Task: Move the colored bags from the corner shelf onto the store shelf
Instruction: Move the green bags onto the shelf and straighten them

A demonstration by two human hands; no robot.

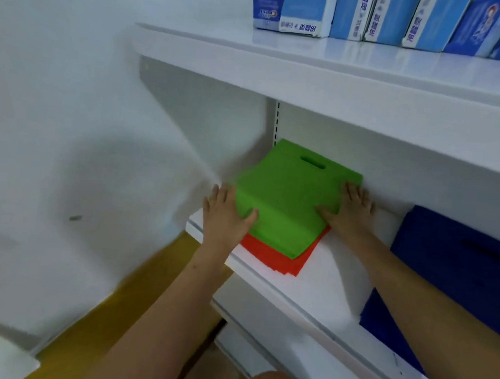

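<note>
Two hands frame the green bag [289, 197], which lies flat on top of the red bag [279, 257] at the wall end of the white shelf [310, 284]. The left hand [226, 214] presses the green bag's near-left edge with straight fingers and its thumb on the fabric; the right hand [350, 208] lies flat on the bag's right edge, gripping nothing. Right of the green bag, well apart, sits a blue bag [456, 248]; above it, blue boxes [385, 19] line the upper shelf. By my judgement, this is the squaring-up of a placed bag. Next, both hands should lift away without dragging the green bag askew.
</note>
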